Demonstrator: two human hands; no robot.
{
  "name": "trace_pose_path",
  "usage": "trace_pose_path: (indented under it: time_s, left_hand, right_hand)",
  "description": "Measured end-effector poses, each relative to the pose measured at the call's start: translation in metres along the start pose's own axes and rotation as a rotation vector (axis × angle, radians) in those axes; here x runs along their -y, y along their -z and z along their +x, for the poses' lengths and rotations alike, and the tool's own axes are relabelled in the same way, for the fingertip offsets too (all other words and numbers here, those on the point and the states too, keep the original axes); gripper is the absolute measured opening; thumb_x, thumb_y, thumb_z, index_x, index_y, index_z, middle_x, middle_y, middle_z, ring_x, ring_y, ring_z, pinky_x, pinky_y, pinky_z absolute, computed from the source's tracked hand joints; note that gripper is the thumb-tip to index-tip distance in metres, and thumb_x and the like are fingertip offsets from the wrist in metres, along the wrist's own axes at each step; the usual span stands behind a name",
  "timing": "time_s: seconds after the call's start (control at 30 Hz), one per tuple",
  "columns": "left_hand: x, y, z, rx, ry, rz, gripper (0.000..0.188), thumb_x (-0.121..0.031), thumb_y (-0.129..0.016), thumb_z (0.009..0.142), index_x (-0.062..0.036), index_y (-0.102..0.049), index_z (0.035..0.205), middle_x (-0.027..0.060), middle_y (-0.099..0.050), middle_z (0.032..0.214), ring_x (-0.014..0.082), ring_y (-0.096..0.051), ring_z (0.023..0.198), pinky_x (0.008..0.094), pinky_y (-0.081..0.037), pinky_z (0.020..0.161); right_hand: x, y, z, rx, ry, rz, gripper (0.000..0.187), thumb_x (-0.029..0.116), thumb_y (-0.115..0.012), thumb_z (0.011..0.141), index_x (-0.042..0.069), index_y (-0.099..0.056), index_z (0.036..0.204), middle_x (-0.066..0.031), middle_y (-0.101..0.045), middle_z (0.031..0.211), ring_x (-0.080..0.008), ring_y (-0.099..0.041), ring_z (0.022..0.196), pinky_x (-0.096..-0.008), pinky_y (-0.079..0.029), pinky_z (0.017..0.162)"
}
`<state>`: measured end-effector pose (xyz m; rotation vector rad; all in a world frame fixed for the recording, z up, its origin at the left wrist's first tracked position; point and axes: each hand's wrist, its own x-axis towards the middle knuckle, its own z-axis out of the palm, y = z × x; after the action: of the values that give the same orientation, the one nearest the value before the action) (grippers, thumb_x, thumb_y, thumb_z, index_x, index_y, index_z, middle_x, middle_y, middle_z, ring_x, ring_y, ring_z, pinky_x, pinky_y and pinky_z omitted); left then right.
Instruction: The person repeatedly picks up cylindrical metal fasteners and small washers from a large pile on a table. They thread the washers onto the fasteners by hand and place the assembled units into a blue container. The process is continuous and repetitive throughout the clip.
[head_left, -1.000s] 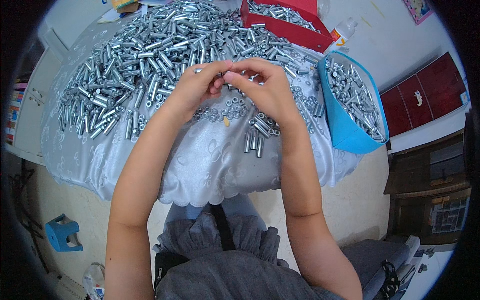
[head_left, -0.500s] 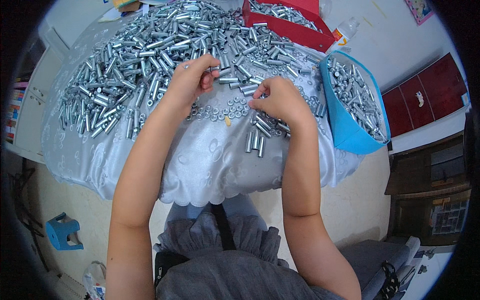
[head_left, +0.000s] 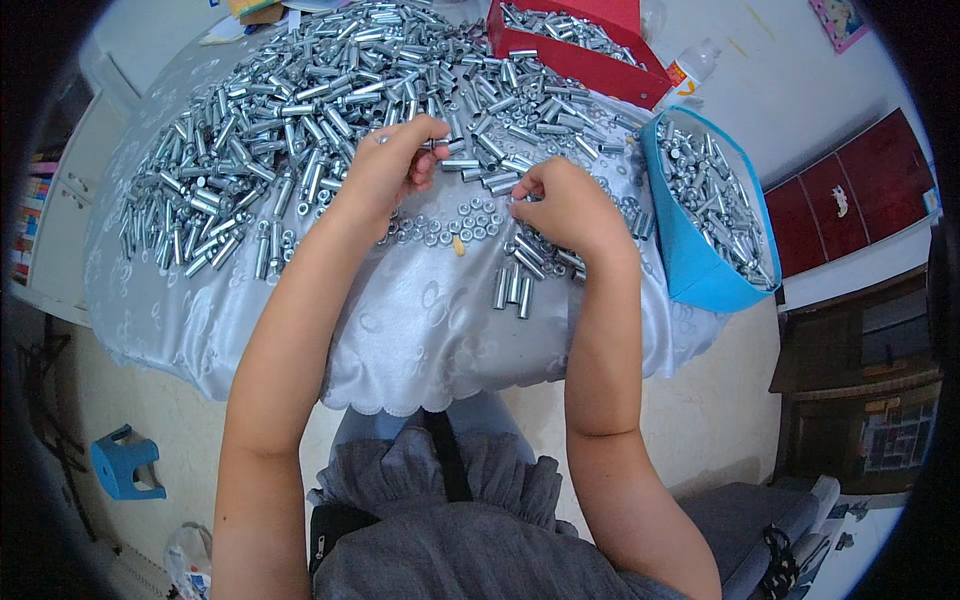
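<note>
My left hand point(head_left: 392, 175) is closed with a slim silver metal bolt point(head_left: 433, 145) between thumb and fingers, partly hidden. It hovers at the near edge of a large heap of silver metal sleeves and bolts point(head_left: 290, 125). My right hand point(head_left: 572, 210) is bent downward, thumb and forefinger pinched together beside a patch of loose nuts point(head_left: 475, 218); whatever is in the pinch is too small to make out. Several metal sleeves point(head_left: 514, 290) lie side by side just below it, and others lie partly hidden under the palm.
A blue fabric bin point(head_left: 715, 265) full of bolts stands at the right table edge. Behind it are a red box point(head_left: 590, 75) of metal parts and a plastic bottle point(head_left: 692, 65). A shiny white cloth point(head_left: 420, 340) covers the table. A blue stool point(head_left: 128, 463) stands on the floor.
My right hand has shifted slightly right, its pinched fingertips drawing away from the nuts. My left hand has moved slightly right and down, still closed on the bolt.
</note>
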<state>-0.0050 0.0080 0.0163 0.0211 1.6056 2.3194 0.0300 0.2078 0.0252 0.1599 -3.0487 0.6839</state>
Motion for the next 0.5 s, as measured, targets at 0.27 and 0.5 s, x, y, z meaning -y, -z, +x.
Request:
trace_pose_path:
  time_s: [0.27, 0.5]
  left_hand:
    - [0.003, -0.001, 0.002, -0.011, 0.040, 0.015, 0.018, -0.021, -0.058, 0.078, -0.0034, -0.056, 0.077, -0.0021, -0.044, 0.053, 0.0071, -0.037, 0.047, 0.0228, -0.032, 0.048]
    - [0.005, -0.006, 0.001, 0.059, 0.113, -0.133, 0.019, -0.022, -0.057, 0.078, -0.0080, -0.050, 0.067, -0.0027, -0.043, 0.053, 0.0068, -0.038, 0.048, 0.0222, -0.032, 0.048]
  right_hand:
    - [0.012, 0.003, 0.003, -0.068, 0.078, 0.401, 0.025, 0.018, -0.067, 0.063, 0.001, -0.065, 0.081, -0.0138, -0.059, 0.082, -0.0236, -0.057, 0.078, -0.0308, -0.045, 0.071]
    - [0.030, 0.001, 0.006, -0.338, 0.329, 0.554, 0.022, 0.014, -0.067, 0.065, 0.003, -0.064, 0.084, -0.0064, -0.053, 0.081, -0.0146, -0.050, 0.075, -0.0272, -0.043, 0.068]
